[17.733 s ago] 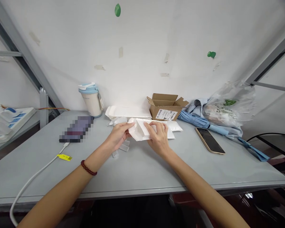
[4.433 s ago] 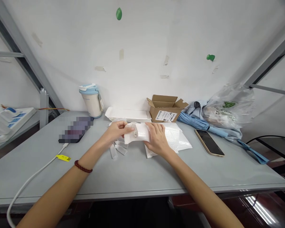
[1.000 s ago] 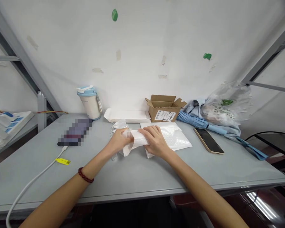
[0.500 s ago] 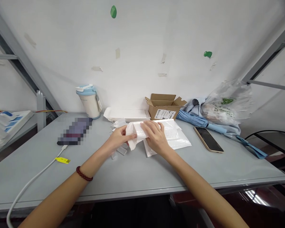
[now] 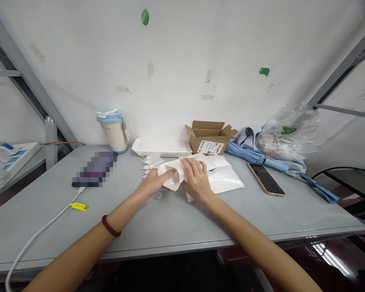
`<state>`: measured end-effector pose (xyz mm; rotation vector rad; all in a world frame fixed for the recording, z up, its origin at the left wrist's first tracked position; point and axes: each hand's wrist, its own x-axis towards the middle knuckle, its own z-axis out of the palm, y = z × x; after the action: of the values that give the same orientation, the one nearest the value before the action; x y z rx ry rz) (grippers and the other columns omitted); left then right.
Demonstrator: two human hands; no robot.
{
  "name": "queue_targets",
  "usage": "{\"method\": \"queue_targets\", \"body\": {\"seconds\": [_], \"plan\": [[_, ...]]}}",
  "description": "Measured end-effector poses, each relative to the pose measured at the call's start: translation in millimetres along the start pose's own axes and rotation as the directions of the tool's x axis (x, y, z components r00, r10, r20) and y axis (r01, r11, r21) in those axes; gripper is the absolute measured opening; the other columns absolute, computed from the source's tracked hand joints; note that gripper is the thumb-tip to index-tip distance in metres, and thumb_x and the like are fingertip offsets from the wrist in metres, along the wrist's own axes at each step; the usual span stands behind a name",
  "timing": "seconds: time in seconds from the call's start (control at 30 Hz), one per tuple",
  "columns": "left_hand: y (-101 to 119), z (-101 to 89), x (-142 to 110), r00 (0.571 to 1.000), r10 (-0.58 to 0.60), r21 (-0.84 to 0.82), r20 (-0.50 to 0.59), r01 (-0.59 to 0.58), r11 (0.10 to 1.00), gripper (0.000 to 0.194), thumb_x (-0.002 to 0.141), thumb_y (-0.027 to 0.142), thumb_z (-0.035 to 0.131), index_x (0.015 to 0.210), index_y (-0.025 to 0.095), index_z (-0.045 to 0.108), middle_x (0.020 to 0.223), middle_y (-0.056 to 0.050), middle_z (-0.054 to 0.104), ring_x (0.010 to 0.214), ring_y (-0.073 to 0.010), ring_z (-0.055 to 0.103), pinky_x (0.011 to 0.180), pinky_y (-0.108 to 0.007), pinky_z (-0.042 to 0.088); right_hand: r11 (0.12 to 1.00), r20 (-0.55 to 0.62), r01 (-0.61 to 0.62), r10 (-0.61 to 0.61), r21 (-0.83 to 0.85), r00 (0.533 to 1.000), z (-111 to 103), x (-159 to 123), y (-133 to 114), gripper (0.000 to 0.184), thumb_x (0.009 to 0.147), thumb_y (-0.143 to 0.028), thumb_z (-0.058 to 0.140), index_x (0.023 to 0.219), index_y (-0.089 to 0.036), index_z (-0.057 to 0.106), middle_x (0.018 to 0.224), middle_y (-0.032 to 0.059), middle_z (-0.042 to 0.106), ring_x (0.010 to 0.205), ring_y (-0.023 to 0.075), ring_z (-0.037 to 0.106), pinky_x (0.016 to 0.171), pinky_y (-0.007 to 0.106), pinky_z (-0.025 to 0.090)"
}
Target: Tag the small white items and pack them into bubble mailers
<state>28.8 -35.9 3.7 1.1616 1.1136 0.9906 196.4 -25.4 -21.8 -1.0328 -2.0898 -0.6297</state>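
Note:
A white bubble mailer (image 5: 174, 180) hangs a little above the desk, its mouth gaping toward the left and its body reaching back to the right. My left hand (image 5: 153, 184) pinches the mouth's rim, thumb over the edge. Wrapped over the mailer's body is my right hand (image 5: 197, 180), its fingers bent across the top. What lies inside the mailer is hidden. Flat on the desk beneath and right of my right hand are more bubble mailers (image 5: 226, 180). Beside my left hand lie several small translucent pieces with thin loops (image 5: 152, 160), partly covered by the hand.
Behind stand a stack of white mailers (image 5: 164, 148), an opened cardboard box (image 5: 207, 142) and a cream tumbler (image 5: 115, 136). A phone (image 5: 266, 179), a folded blue umbrella (image 5: 249, 154) and a plastic bag (image 5: 287, 138) lie right. A blurred-out device (image 5: 94, 170) with a white cable lies left.
Seventeen seconds ago fewer mailers lay flat at right. Over the last second the held mailer's mouth has turned from folded and crumpled to rounded and gaping, with my left thumb at its edge.

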Motion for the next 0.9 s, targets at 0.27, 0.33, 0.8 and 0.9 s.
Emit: {"method": "queue_targets", "body": {"seconds": [0.27,0.33,0.8,0.9], "plan": [[10.2,-3.6,-6.1,0.963,0.086,-0.122,0.254,-0.056,0.991,0.036,0.078,0.046,0.061,0.079,0.010,0.066,0.072,-0.008,0.065,0.060,-0.0151,0.059,0.055,-0.026,0.046,0.990,-0.155,-0.013,0.036,0.143,0.987,-0.9,1.5,13.6,0.025,0.083,-0.012,0.049,0.104,-0.019,0.060,0.109,0.0093,0.068,0.104,0.0195,0.060,0.095,0.038,0.032],[9.6,-4.4,-5.4,0.964,0.074,-0.100,0.256,-0.049,0.994,0.035,0.078,0.045,0.062,0.075,0.010,0.066,0.070,-0.008,0.065,0.060,-0.0151,0.059,0.055,-0.026,0.046,0.988,-0.184,0.020,0.008,0.153,0.983,-0.8,1.1,17.4,0.025,0.083,-0.009,0.048,0.102,-0.020,0.061,0.107,0.0079,0.069,0.103,0.0182,0.062,0.096,0.037,0.032],[8.9,-16.2,-0.2,0.995,0.055,-0.142,0.080,-0.043,0.989,0.026,0.073,0.034,0.067,0.064,0.010,0.064,0.059,-0.005,0.060,0.051,-0.0109,0.052,0.049,-0.023,0.041,0.991,-0.195,0.002,0.025,0.137,0.980,-0.6,4.4,13.1,0.027,0.078,-0.007,0.050,0.102,-0.016,0.057,0.090,0.0107,0.061,0.081,0.0205,0.053,0.068,0.032,0.041],[7.6,-17.4,1.1,0.996,0.047,-0.142,0.077,-0.035,0.989,0.027,0.073,0.035,0.068,0.064,0.010,0.064,0.061,-0.005,0.061,0.051,-0.0109,0.052,0.048,-0.023,0.041,0.987,-0.226,0.049,-0.012,0.156,0.974,-2.6,5.0,14.0,0.024,0.076,-0.001,0.047,0.094,-0.017,0.055,0.083,0.0069,0.064,0.076,0.0185,0.053,0.065,0.030,0.039]]}}
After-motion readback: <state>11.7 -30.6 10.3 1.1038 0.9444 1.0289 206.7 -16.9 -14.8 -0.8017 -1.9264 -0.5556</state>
